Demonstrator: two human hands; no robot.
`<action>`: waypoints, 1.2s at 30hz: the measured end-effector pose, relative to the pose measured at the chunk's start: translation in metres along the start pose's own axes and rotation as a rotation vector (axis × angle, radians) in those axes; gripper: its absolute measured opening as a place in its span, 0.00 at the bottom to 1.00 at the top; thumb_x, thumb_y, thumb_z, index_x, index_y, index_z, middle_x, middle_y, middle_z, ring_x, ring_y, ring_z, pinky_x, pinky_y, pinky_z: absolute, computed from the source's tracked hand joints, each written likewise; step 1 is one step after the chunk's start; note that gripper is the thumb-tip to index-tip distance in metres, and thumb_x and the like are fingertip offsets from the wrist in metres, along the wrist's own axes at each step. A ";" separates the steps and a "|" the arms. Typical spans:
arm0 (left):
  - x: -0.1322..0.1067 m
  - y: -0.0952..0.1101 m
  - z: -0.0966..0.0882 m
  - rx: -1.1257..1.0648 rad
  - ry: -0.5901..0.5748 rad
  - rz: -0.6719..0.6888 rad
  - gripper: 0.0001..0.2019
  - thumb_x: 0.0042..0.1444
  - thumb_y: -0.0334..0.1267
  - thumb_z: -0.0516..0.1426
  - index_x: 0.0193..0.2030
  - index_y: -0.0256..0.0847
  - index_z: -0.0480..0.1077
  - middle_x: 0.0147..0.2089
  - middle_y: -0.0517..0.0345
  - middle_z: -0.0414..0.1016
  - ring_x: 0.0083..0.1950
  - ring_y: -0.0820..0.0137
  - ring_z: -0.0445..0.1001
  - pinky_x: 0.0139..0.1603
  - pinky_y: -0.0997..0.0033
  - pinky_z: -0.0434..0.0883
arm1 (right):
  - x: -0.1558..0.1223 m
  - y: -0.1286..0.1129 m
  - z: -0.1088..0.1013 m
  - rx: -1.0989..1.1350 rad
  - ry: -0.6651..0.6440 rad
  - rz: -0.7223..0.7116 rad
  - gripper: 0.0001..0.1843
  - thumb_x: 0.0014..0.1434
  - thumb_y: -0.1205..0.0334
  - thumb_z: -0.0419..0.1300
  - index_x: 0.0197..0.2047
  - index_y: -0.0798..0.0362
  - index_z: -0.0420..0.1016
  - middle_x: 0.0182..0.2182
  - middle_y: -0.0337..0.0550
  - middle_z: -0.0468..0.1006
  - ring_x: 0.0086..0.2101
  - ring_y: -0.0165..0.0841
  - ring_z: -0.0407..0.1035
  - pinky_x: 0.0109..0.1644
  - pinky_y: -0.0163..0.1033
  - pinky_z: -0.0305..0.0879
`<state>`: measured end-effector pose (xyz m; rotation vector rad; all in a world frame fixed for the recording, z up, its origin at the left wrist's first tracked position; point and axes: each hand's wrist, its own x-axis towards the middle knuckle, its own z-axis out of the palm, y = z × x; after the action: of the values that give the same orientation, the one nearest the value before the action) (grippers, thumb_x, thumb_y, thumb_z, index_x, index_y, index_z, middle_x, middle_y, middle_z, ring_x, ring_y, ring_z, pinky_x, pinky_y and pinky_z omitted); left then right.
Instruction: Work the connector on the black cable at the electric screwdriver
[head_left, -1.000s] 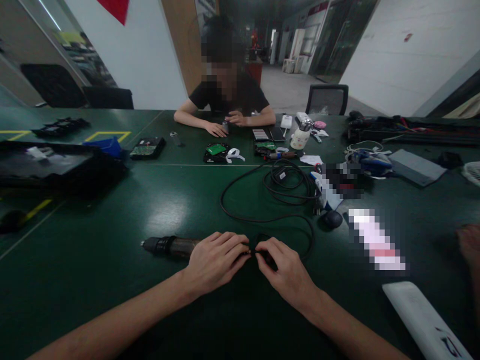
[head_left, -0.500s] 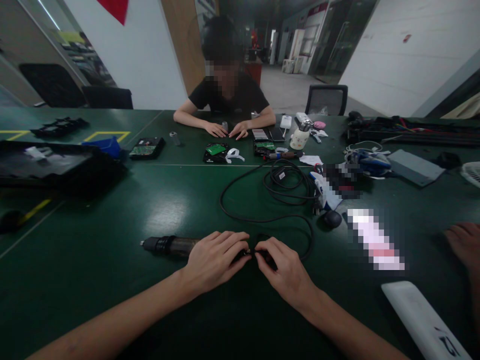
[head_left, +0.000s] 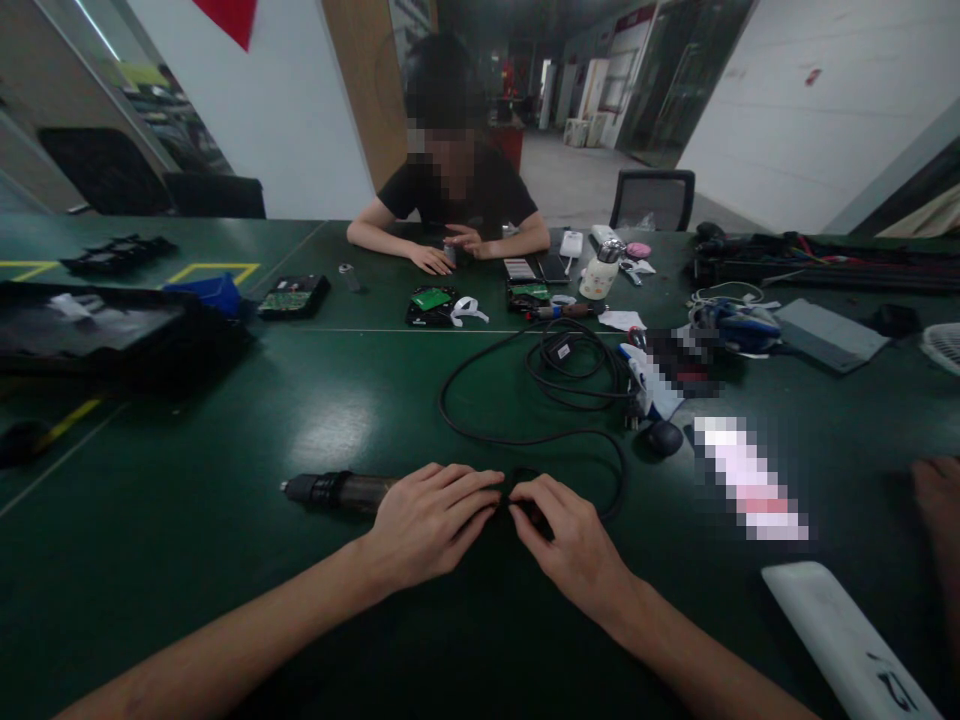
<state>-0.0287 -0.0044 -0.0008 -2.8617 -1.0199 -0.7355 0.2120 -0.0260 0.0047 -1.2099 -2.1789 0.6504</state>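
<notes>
An electric screwdriver [head_left: 337,491] lies across the green table, its bit end pointing left. My left hand [head_left: 431,525] is closed over its rear part, fingers bent round the body and hiding the back end. Just to the right, my right hand [head_left: 574,540] pinches the end of a black cable [head_left: 623,478] between thumb and fingers. The fingertips of both hands almost meet, and the cable end between them is mostly hidden. I cannot tell whether it is joined to the screwdriver. From my right hand the cable loops away to a coil farther up the table.
Across the table sits a person [head_left: 465,190] with both hands near a small cylinder. Circuit-board units [head_left: 294,296], a bottle [head_left: 598,275] and another screwdriver [head_left: 566,311] stand near them. A black tray [head_left: 112,330] is at left; a white numbered block [head_left: 840,630] lies right, below another person's hand [head_left: 937,500].
My left fingers have extended slightly rightward, covering the metal tip seen between my hands before. The person opposite has raised one hand to the cylinder. The hand at the right edge has shifted outward.
</notes>
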 end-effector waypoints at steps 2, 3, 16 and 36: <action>0.000 0.000 0.001 -0.009 0.018 -0.030 0.09 0.72 0.41 0.55 0.52 0.45 0.74 0.60 0.60 0.78 0.52 0.67 0.78 0.48 0.62 0.71 | 0.000 0.000 0.000 -0.003 0.000 -0.003 0.07 0.71 0.68 0.58 0.49 0.49 0.74 0.45 0.44 0.77 0.43 0.38 0.74 0.46 0.43 0.73; 0.000 0.000 0.002 -0.010 0.022 -0.053 0.08 0.72 0.42 0.56 0.50 0.44 0.75 0.58 0.60 0.79 0.51 0.68 0.79 0.48 0.62 0.71 | 0.000 0.000 0.000 -0.004 -0.001 -0.004 0.07 0.71 0.68 0.58 0.49 0.49 0.74 0.45 0.44 0.77 0.43 0.38 0.74 0.46 0.43 0.73; 0.001 0.001 0.002 -0.008 0.032 -0.087 0.09 0.72 0.43 0.55 0.46 0.43 0.74 0.56 0.59 0.79 0.49 0.69 0.79 0.47 0.64 0.71 | 0.000 -0.001 -0.001 -0.018 -0.011 -0.007 0.07 0.71 0.67 0.57 0.50 0.49 0.74 0.45 0.45 0.77 0.42 0.37 0.74 0.45 0.42 0.74; 0.003 -0.001 -0.002 -0.045 -0.042 -0.042 0.09 0.72 0.41 0.55 0.53 0.45 0.73 0.57 0.59 0.79 0.52 0.67 0.78 0.48 0.63 0.71 | 0.000 -0.001 0.000 -0.013 0.015 -0.020 0.07 0.72 0.67 0.56 0.50 0.49 0.74 0.45 0.45 0.78 0.43 0.38 0.75 0.45 0.42 0.75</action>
<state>-0.0284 -0.0028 0.0024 -2.9141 -1.0857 -0.7124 0.2118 -0.0261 0.0054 -1.1950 -2.1828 0.6176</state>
